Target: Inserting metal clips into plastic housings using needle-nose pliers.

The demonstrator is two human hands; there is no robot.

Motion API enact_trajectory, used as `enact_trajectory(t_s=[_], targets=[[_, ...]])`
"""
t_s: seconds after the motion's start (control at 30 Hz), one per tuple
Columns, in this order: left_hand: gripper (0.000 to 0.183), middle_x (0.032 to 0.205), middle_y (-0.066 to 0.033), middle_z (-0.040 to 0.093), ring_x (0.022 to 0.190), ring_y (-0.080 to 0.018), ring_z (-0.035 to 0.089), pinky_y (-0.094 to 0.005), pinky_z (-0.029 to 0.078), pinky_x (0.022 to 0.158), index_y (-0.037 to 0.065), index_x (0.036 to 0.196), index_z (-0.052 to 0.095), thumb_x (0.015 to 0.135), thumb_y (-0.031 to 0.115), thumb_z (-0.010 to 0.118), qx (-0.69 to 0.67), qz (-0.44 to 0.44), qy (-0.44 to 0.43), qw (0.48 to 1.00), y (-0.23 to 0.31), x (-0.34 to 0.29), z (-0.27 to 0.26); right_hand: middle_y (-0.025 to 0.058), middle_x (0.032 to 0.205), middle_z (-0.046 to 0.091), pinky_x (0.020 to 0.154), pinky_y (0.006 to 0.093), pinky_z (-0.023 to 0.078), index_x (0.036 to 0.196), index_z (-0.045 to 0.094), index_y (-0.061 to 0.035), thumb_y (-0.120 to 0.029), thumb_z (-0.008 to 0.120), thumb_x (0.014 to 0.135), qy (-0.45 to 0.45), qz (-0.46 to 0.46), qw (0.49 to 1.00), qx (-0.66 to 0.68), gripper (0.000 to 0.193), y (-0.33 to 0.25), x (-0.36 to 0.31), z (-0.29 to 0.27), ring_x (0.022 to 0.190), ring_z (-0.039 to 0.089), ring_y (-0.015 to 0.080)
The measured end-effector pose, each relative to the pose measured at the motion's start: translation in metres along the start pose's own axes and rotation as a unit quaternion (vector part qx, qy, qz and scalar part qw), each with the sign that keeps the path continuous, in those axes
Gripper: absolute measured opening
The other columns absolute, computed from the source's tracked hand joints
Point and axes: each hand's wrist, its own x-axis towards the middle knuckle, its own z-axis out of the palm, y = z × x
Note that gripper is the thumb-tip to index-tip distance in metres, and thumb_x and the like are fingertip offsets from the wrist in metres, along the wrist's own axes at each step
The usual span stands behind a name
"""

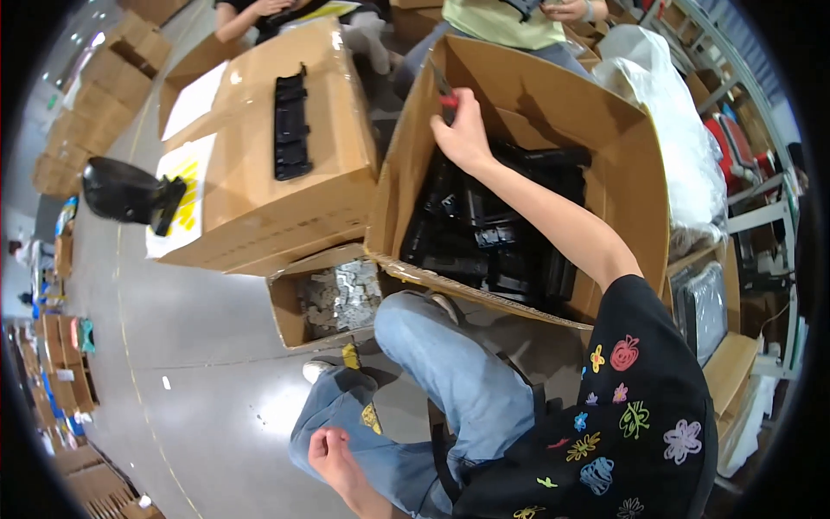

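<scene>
My right hand [467, 134] is closed around a red-handled tool [448, 100] with a thin, dark, pointed end. It hangs over the left far corner of a large open cardboard box [609, 156]. Several glossy black plastic parts [493, 238] lie jumbled inside, partly hidden by my right forearm. My left hand [335, 458] is curled into a loose fist above my thigh, with nothing showing in it. On the closed carton [251, 95] to the left lie a long black plastic part [291, 125] and, projecting past its left edge, a rounded black piece [125, 190].
A small open box [290, 311] of silvery metal pieces [350, 290] stands on the floor near my knees. Two people sit opposite, one hand [566, 10] at a black part. White plastic wrapping [657, 112] and a metal rack [769, 216] stand at right.
</scene>
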Motion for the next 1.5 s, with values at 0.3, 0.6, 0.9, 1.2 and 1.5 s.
enact_trajectory(t_s=[0.3,0.6,0.9,1.2,1.5], targets=[[0.030,0.078,-0.0088,0.058,0.069,-0.0147,0.052,-0.0262,0.042,0.065,-0.003,0.082,0.056,0.097,0.021,0.047,0.009,-0.082,0.062,0.995,-0.020,0.013,0.023,0.0201,0.123,0.055,0.095,0.0392,0.044,0.124,0.048,0.0006,-0.057,0.072,0.068,-0.302,0.479,0.795,-0.216,0.084,0.238,-0.140,-0.009,0.114,0.053,0.0347],[0.026,0.082,-0.0081,0.056,0.071,-0.0141,0.050,-0.0255,0.041,0.066,-0.001,0.085,0.055,0.096,0.020,0.045,0.076,-0.051,0.022,0.996,-0.019,0.008,0.027,0.0112,0.075,0.054,0.044,0.0333,0.040,0.094,0.054,0.0023,-0.023,0.076,0.074,-0.129,0.630,0.761,0.081,0.039,0.217,-0.138,-0.019,0.052,0.047,0.0168],[0.025,0.076,-0.0086,0.052,0.072,-0.0178,0.049,-0.0279,0.039,0.067,-0.001,0.083,0.052,0.097,0.018,0.046,-0.013,-0.029,-0.091,0.995,-0.010,0.010,0.046,0.0044,0.072,0.051,0.055,0.0273,0.039,0.094,0.050,-0.0026,-0.011,0.066,0.081,-0.210,0.031,0.976,-0.049,0.023,-0.034,-0.091,-0.203,0.059,0.044,0.0138],[0.091,0.114,-0.0351,0.051,0.088,-0.0435,0.061,-0.0447,0.056,0.056,-0.001,0.129,0.040,0.079,0.075,0.035,-0.416,-0.331,-0.510,0.676,0.011,0.076,0.081,0.0018,0.077,0.048,0.067,0.0350,0.040,0.090,0.057,-0.0109,0.000,0.064,0.059,-0.540,-0.437,0.719,0.019,0.033,-0.175,-0.111,-0.130,0.078,0.048,0.0228],[0.072,0.101,-0.0159,0.051,0.076,-0.0262,0.059,-0.0363,0.051,0.051,-0.005,0.124,0.039,0.067,0.028,0.066,-0.274,0.033,-0.226,0.934,0.035,0.104,-0.048,0.0135,0.094,0.056,0.068,0.0364,0.050,0.093,0.060,-0.0062,-0.016,0.074,0.072,-0.351,-0.272,0.893,0.073,0.027,-0.192,-0.164,0.125,0.079,0.057,0.0297]])
